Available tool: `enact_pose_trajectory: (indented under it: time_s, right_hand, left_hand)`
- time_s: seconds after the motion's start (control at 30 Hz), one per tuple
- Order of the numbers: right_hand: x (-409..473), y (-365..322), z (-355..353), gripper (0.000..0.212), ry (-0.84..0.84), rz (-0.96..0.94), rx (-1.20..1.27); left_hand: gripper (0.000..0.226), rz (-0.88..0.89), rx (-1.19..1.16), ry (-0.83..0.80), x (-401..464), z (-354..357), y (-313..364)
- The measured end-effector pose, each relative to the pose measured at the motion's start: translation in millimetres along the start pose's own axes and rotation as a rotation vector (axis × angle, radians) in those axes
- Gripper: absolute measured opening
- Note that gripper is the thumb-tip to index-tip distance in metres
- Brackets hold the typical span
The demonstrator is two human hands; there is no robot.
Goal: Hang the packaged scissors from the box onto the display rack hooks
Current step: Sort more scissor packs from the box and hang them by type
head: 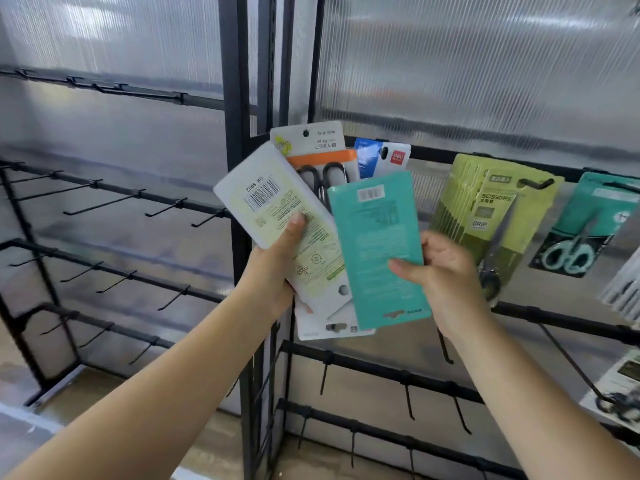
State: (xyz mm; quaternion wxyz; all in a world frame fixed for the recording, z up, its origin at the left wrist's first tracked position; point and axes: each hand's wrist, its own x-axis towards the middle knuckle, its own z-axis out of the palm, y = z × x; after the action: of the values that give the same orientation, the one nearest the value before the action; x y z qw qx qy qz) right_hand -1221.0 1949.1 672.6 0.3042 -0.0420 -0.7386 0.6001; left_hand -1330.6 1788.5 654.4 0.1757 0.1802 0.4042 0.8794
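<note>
Packaged scissors on a teal cardboard backing card [377,251], turned back-side out, are pinched by the right hand [446,275]. Left hand [277,268] grips a fanned stack of white and orange scissor packs [277,209]. Behind them, green scissor packs [498,216] hang on the black metal display rack hooks [536,183].

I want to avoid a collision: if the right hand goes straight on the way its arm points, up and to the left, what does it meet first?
Probably the teal package that the right hand itself pinches, then the fanned packages in the left hand. Depth is unclear.
</note>
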Motion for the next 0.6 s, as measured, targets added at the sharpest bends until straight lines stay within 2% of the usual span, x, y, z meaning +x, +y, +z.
enact_pose_trajectory:
  time_s: [0.1,0.17,0.27,0.33,0.4,0.5,0.53,0.6]
  right_hand:
    - [0,-10,-15,0.034,0.095,-0.171,0.041]
    - [1,-18,-18,0.036,0.103,-0.338,-0.051]
    - [2,-25,-11,0.016,0.083,-0.673,-0.341]
    - [7,-15,-6,0.017,0.102,-0.857,-0.655]
    - [11,0,-5,0.019,0.170,-0.856,-0.867]
    - [9,19,-9,0.018,0.204,-0.766,-0.908]
    - [7,23,-10,0.016,0.203,-0.751,-0.892]
    - [4,29,-12,0.019,0.208,-0.741,-0.859]
  left_hand:
    - [0.042,-0.008,0.072,0.021,-1,-9,-2]
    - [0.035,-0.050,0.116,0.027,-1,-11,-6]
    - [0.013,-0.118,0.175,0.026,-1,-7,-15]
    - [0.015,-0.124,0.198,0.020,-1,-4,-21]
    - [0.009,-0.125,0.161,-0.007,-3,-4,-25]
    - [0.055,-0.196,0.072,-0.067,-7,-12,-30]
    - [0.058,-0.211,0.070,-0.090,-9,-15,-31]
    - [0.046,-0.222,0.086,-0.135,-13,-19,-36]
